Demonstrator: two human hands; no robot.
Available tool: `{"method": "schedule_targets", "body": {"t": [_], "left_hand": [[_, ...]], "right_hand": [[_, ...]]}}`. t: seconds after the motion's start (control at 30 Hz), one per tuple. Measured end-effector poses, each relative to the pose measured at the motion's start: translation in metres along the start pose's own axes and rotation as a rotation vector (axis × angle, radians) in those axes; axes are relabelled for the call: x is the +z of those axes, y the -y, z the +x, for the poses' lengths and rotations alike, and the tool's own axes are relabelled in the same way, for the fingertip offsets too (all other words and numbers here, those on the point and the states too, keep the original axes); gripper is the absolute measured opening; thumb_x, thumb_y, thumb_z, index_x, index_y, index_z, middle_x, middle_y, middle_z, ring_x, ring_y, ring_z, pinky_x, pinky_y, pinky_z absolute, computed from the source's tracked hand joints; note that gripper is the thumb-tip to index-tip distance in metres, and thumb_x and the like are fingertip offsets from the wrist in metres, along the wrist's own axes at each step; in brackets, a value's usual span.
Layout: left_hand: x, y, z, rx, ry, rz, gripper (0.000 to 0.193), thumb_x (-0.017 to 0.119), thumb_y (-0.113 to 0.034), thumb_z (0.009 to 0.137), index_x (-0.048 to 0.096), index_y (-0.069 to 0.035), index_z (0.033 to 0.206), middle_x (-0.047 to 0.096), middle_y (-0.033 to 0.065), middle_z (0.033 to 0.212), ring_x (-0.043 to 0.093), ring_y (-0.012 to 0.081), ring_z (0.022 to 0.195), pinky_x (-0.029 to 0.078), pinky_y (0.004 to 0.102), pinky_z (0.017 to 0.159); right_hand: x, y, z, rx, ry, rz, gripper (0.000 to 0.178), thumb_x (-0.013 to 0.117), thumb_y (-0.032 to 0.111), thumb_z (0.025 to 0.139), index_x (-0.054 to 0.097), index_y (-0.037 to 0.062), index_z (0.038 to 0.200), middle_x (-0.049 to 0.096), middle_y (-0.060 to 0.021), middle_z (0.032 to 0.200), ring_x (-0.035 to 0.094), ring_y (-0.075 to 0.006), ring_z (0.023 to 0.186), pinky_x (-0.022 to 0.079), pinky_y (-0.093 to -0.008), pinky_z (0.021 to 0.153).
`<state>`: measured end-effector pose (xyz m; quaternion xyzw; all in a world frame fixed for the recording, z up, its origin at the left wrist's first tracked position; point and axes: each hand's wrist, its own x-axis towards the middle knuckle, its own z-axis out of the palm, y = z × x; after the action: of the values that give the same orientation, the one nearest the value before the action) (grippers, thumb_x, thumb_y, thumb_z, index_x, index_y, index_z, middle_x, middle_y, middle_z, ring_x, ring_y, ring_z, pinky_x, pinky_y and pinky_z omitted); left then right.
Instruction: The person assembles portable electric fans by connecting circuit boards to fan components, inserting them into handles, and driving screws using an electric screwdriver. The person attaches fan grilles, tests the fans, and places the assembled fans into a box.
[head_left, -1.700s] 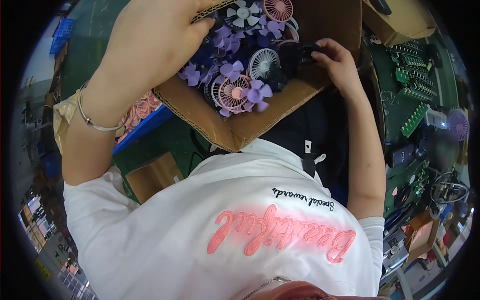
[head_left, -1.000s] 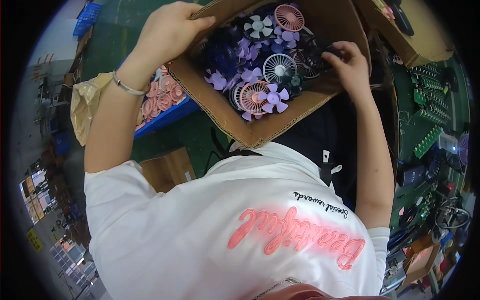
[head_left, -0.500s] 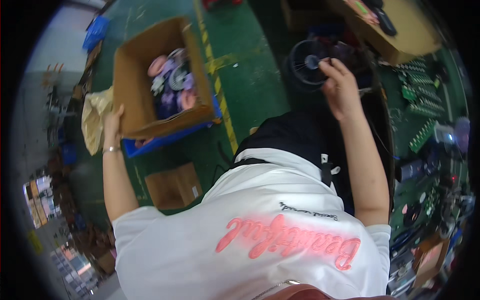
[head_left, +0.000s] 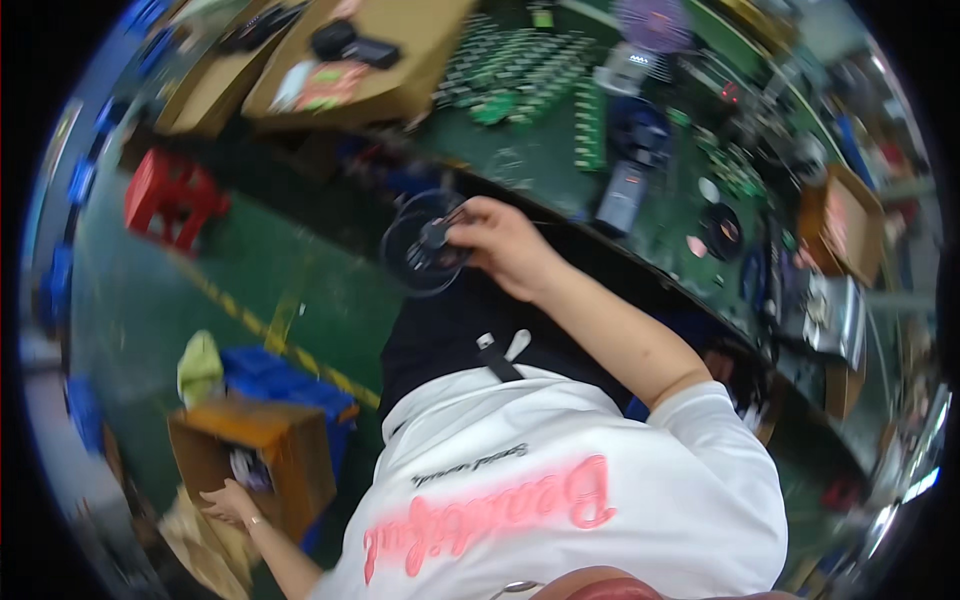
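In my right hand (head_left: 505,245) I grip a round fan guard (head_left: 415,262) by its hub; it looks dark and see-through, with a ring-shaped rim. My fingers pinch it near the centre, and it hangs above the floor beside the workbench. Down at the lower left, my left hand (head_left: 232,503) holds the edge of a cardboard box (head_left: 305,465). A few pale and purple parts (head_left: 250,468) show inside that box; the rest of its contents is hidden from this angle. Motion blurs the picture somewhat.
On the green workbench (head_left: 545,165) lie several circuit boards (head_left: 590,125), a purple fan (head_left: 655,22) and a dark handheld body (head_left: 622,198). An open carton (head_left: 420,70) stands at its left end. A red stool (head_left: 170,200) and a blue crate (head_left: 270,375) are on the floor.
My view has swung right toward the workbench, so the box now appears lower left. My right hand still holds the fan guard, and my left hand remains at the box.
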<state>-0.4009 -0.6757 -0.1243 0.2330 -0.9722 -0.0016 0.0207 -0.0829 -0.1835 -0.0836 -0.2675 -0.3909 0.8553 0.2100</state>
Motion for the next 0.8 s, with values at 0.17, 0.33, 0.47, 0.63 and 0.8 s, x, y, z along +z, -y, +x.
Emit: {"method": "schedule_targets", "body": {"t": [0.17, 0.33, 0.47, 0.63, 0.8], "left_hand": [[-0.082, -0.158, -0.160, 0.842, 1.085, -1.274, 0.037, 0.051, -0.023, 0.098, 0.052, 0.000, 0.126, 0.061, 0.0141, 0.121, 0.058, 0.0251, 0.110, 0.045, 0.0347, 0.098], [-0.122, -0.233, -0.369, 0.323, 2.305, -0.886, 0.075, 0.034, -0.064, 0.090, 0.047, -0.003, 0.132, 0.051, 0.0138, 0.133, 0.051, 0.0320, 0.121, 0.048, 0.0536, 0.091], [-0.124, -0.236, -0.427, 0.452, 2.533, -0.485, 0.062, 0.043, -0.057, 0.091, 0.049, -0.011, 0.133, 0.054, 0.0091, 0.131, 0.052, 0.0273, 0.120, 0.043, 0.0479, 0.099], [-0.123, -0.225, -0.475, 0.746, 2.460, -0.322, 0.064, 0.037, -0.058, 0.094, 0.044, -0.012, 0.136, 0.051, 0.0069, 0.134, 0.049, 0.0270, 0.122, 0.042, 0.0455, 0.099], [-0.116, -0.263, -0.505, 1.532, 1.973, -0.584, 0.039, 0.046, -0.038, 0.098, 0.051, -0.006, 0.121, 0.061, 0.0083, 0.105, 0.062, 0.0178, 0.086, 0.050, 0.0262, 0.071]], "right_hand": [[0.017, 0.004, -0.039, -0.238, 0.069, -0.067, 0.019, 0.063, -0.001, 0.084, 0.056, 0.0037, 0.100, 0.061, -0.0018, 0.091, 0.059, -0.0088, 0.085, 0.049, -0.0241, 0.077], [-0.012, 0.007, -0.094, -0.433, 0.014, -0.144, 0.023, 0.066, -0.001, 0.083, 0.055, 0.0014, 0.103, 0.061, -0.0043, 0.098, 0.059, -0.0118, 0.095, 0.050, -0.0281, 0.084], [-0.040, 0.013, -0.142, -0.555, -0.333, -0.557, 0.024, 0.066, 0.011, 0.085, 0.054, -0.0006, 0.102, 0.063, -0.0082, 0.091, 0.058, -0.0110, 0.085, 0.050, -0.0280, 0.073], [-0.063, 0.012, -0.191, -0.565, -0.483, -0.450, 0.023, 0.064, 0.007, 0.086, 0.051, -0.0015, 0.103, 0.060, -0.0065, 0.085, 0.056, -0.0094, 0.079, 0.048, -0.0270, 0.069], [-0.102, 0.042, -0.215, -0.887, -0.783, -0.207, 0.021, 0.062, 0.003, 0.087, 0.053, 0.0022, 0.106, 0.059, -0.0029, 0.096, 0.056, -0.0071, 0.085, 0.049, -0.0245, 0.074]]}}
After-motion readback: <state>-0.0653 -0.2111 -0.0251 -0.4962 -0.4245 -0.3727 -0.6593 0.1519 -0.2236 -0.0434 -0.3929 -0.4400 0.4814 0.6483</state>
